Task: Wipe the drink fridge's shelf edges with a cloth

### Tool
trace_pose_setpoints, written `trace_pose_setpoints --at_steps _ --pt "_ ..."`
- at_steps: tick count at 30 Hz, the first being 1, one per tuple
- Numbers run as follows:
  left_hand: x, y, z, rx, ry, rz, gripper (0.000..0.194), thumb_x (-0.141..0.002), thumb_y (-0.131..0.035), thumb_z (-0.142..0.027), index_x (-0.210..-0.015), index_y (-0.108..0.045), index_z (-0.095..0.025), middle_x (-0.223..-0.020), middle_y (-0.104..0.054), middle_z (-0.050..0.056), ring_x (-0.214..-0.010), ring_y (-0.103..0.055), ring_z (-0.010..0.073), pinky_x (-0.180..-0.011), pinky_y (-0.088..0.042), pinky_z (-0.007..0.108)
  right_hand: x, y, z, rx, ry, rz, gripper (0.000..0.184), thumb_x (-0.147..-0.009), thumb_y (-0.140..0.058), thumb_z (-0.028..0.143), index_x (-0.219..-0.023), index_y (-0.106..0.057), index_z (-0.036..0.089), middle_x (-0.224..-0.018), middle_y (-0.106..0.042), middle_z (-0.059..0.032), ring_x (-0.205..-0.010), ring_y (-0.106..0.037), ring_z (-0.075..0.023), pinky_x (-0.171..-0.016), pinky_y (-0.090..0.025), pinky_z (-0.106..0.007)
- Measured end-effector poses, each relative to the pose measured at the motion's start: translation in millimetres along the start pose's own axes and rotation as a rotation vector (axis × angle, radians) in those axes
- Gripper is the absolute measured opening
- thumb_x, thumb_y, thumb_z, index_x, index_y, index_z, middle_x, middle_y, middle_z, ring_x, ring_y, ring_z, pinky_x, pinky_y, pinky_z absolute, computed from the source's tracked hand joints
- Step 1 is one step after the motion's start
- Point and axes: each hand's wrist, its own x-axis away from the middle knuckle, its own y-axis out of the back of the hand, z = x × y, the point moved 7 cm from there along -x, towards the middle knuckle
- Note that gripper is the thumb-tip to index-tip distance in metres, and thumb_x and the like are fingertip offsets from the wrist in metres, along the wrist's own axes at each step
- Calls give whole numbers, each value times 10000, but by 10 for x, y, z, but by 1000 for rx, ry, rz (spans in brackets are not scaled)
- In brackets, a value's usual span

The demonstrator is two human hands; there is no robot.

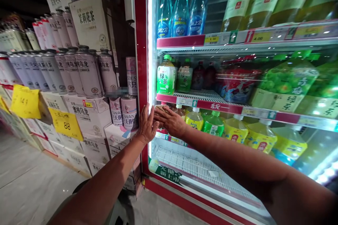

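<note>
My left hand (pixel 146 125) lies flat with fingers stretched out against the red frame (pixel 141 59) of a drinks cooler, at the left edge of its third shelf. My right hand (pixel 170 121) reaches into that shelf right beside it, fingers curled around a bottle (pixel 161 107) at the shelf's left end; most of that bottle is hidden by the hand. Yellow and green drink bottles (pixel 194 119) stand in a row just right of my right hand. A green tea bottle (pixel 166 76) stands on the shelf above.
Blue bottles (pixel 181 8) fill the top shelf. A bare white wire shelf (pixel 190 165) lies below my hands. Left of the cooler, stacked cartons (pixel 87 119) carry rows of tall cans (pixel 79 72) and yellow price tags (pixel 66 123). Grey floor (pixel 29 182) lies at lower left.
</note>
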Motion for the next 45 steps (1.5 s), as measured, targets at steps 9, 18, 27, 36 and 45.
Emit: trace_pose_setpoints --at_steps 9,18,27,36,45 --pt "9 -235 -318 8 36 2 722 -1035 -180 -572 -1642 -114 -187 -1706 -114 170 -1596 -69 281 -1264 -143 523 382 184 -67 5 -148 -67 639 -962 -536 212 -1574 -363 272 -1665 -347 22 -1576 -186 -309 -1284 -214 -601" --pt "45 -439 -531 34 19 -29 725 -1036 -248 -547 -1644 -63 -198 -1715 -17 162 -1595 37 307 -1257 -14 594 721 494 -250 77 -228 -63 609 -997 -516 260 -1577 -340 326 -1669 -328 64 -1587 -140 -301 -1291 -194 -590" --pt "175 -587 -643 42 -4 -31 736 -1027 -265 -562 -1639 -85 -194 -1713 25 158 -1587 63 349 -1238 21 648 1088 540 -225 117 -186 -49 607 -989 -544 268 -1567 -361 303 -1643 -387 69 -1571 -211 -264 -1285 -241 -535" --pt "164 -665 -671 -20 -24 -24 696 -1026 -305 -535 -1635 -114 -260 -1704 176 96 -1571 144 374 -1209 51 697 1420 502 -86 125 -286 -47 656 -963 -562 241 -1580 -345 277 -1654 -364 62 -1579 -178 -258 -1310 -180 -526" --pt "215 -683 -707 -57 -2 8 786 -1002 -390 -532 -1639 -86 -188 -1691 189 159 -1559 168 401 -1197 46 718 1658 722 -314 114 -488 -31 736 -982 -523 213 -1629 -191 322 -1676 -306 53 -1592 -126 -268 -1315 -99 -576"
